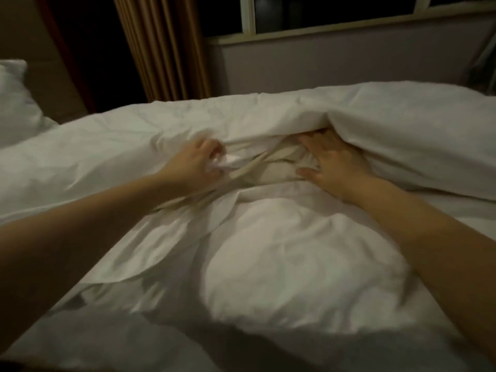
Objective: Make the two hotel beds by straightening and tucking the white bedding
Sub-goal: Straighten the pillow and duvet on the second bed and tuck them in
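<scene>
A white duvet (268,114) lies rumpled across the bed, folded into a thick roll along its far side. My left hand (196,162) grips a bunched fold of white sheet (230,167) in the middle of the bed, fingers curled round the cloth. To its right, my right hand (330,162) lies with spread fingers, reaching under the raised edge of the duvet roll, fingertips partly hidden by it. A puffed mound of bedding (295,259) sits in front of both hands.
A white pillow (16,103) leans against the headboard at far left. Brown curtains (166,47) hang behind the bed, beside a pale wall and a dark window (335,12). The room is dim.
</scene>
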{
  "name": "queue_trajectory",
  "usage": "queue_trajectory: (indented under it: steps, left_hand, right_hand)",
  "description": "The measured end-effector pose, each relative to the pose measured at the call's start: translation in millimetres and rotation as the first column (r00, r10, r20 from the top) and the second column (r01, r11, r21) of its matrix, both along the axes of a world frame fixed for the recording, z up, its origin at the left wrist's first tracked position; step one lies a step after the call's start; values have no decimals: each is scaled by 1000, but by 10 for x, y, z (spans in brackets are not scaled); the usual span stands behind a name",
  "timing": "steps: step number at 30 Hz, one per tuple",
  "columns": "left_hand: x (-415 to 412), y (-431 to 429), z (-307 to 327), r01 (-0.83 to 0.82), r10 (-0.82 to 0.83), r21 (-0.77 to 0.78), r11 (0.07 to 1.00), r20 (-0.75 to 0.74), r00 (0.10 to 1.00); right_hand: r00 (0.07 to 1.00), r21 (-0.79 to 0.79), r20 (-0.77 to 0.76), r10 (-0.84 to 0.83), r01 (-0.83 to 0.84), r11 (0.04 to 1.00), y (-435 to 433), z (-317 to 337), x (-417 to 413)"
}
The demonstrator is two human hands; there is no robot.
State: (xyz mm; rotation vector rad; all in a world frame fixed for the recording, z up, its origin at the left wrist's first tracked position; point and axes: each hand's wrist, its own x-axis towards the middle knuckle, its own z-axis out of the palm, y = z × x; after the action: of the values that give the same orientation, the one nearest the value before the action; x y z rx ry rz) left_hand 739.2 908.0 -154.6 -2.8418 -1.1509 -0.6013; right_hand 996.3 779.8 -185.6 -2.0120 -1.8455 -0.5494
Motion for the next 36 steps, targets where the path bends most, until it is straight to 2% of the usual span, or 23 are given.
queue_trajectory:
  steps: [2,7,10,13,18,21,24,29,32,36]
  left_hand:
    - [230,-125,78,37,-37,40,999,-4,999]
    - [854,-221,56,64,-15,354,933,-139,990]
    - [1220,-162,-5,154,-65,460,874,-202,977]
    - [1456,-6,-5,198,-95,427,882,-250,964]
    - [1501,150,-29,262,-177,363,894,-252,951]
    - [1484,171,43,293,-217,362,885,-236,947]
    - [1446,184,112,337,-273,364,868,-217,937]
    - [1379,166,104,364,-315,344,866,-191,930]
    - [1379,144,70,362,-306,349,864,-208,929]
    - [1364,172,17,351,-298,300,887,-209,931]
  right_hand:
    - [996,34,-52,68,-67,997,141,72,138]
    - [955,289,-181,235,-177,941,330,-14,279]
    - [931,275,-156,330,-280,920,249,-175,275]
    - [941,230,10,338,-331,915,77,-396,340]
    - [986,129,120,115,-131,983,-38,-561,431]
    - [980,157,197,-4,-28,987,20,-564,430]
    - [971,189,235,-40,-6,982,26,-536,416]
    - [993,132,98,-62,48,990,-3,-498,321]
    - [990,-7,39,-134,134,991,-38,-497,318]
    - [984,-158,-154,-93,68,985,-187,-415,234]
